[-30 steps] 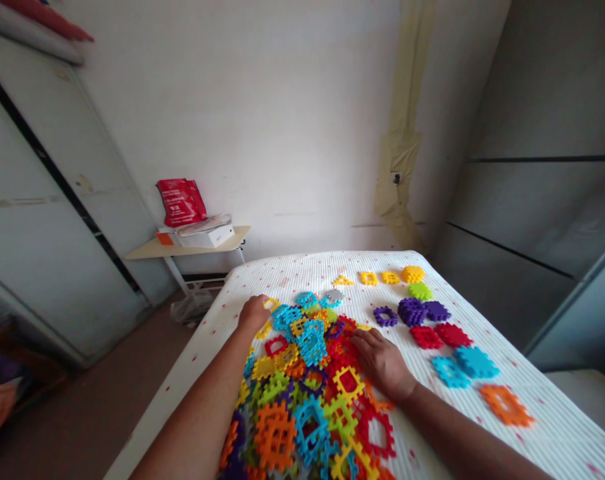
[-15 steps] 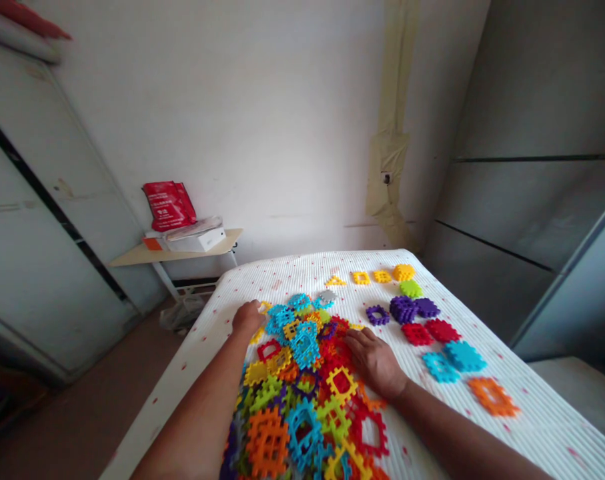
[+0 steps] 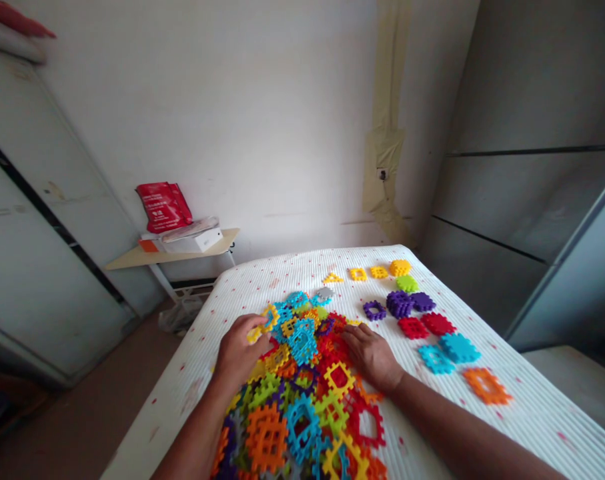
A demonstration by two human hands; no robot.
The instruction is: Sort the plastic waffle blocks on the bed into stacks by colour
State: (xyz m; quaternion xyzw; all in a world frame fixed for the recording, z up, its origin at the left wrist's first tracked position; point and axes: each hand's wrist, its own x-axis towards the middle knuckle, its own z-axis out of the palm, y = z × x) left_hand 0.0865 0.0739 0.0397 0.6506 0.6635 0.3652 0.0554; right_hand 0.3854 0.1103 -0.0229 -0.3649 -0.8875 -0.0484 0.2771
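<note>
A heap of plastic interlocking building pieces with toothed edges (image 3: 282, 400) lies on the bed in many colours. At its far left side my left hand (image 3: 239, 350) is closed, thumb and fingers pinching a yellow interlocking piece (image 3: 269, 319). A second bit of yellow shows by those fingers; whether it is a separate piece I cannot tell. My right hand (image 3: 372, 353) lies over the right edge of the heap, palm down with its fingers stretched out, touching red pieces (image 3: 332, 347). Whatever is beneath that palm is hidden.
Right of the heap, pieces lie grouped by colour: yellow (image 3: 399, 268), green (image 3: 407, 283), purple (image 3: 399, 304), red (image 3: 438, 324), blue (image 3: 459, 347) and orange (image 3: 487, 386). A side table (image 3: 132, 257) with a red bag (image 3: 165, 207) stands at the back left.
My left hand has turned inward and lifted a yellow piece from the left edge of the heap. My right hand keeps its place on the heap. The view has shifted slightly.
</note>
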